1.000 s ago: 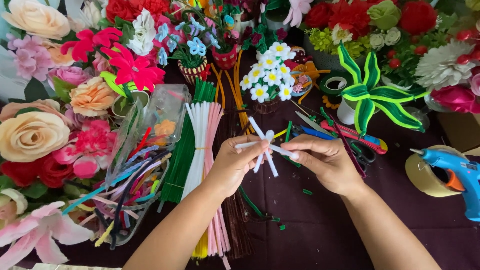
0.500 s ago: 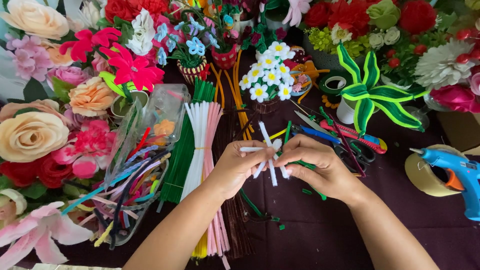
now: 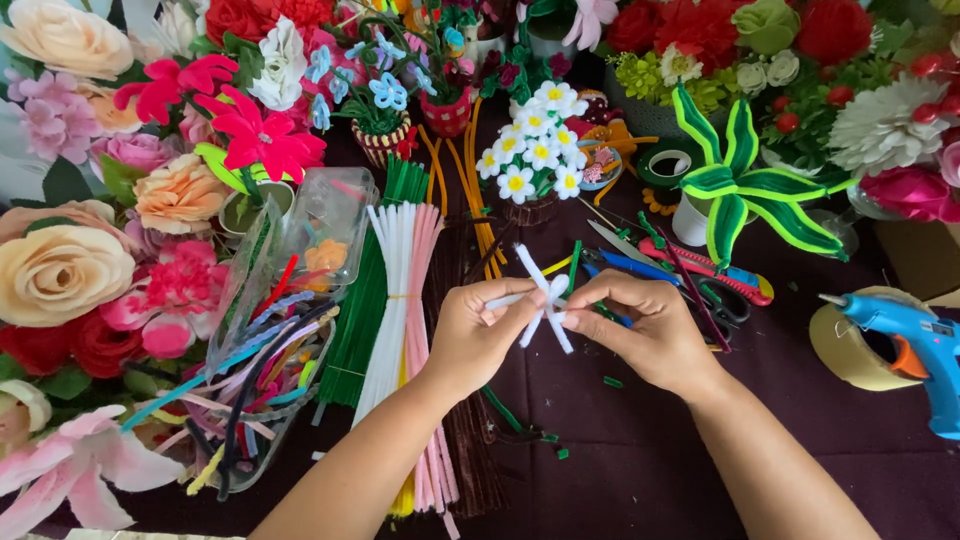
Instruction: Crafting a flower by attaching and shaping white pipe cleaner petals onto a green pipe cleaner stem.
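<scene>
I see my left hand (image 3: 480,335) and right hand (image 3: 650,330) both pinching a white pipe-cleaner flower (image 3: 538,305) over the dark tablecloth (image 3: 640,460), just beside the pipe-cleaner bundles (image 3: 400,300); fingertip contact looks snug, probably.

Pipe-cleaner bundles (image 3: 400,290) lie left of the scissors (image 3: 700,280); glue gun (image 3: 915,345) far right.

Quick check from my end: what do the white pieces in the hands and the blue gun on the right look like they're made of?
White pieces: most likely pipe cleaners, wire cores under fuzzy pile; the edges look soft and matte, and the strands hold their crossed shape between the left hand and right hand. Blue glue gun: apparently hard moulded plastic, smooth with a slight sheen, with an orange trigger.
</scene>
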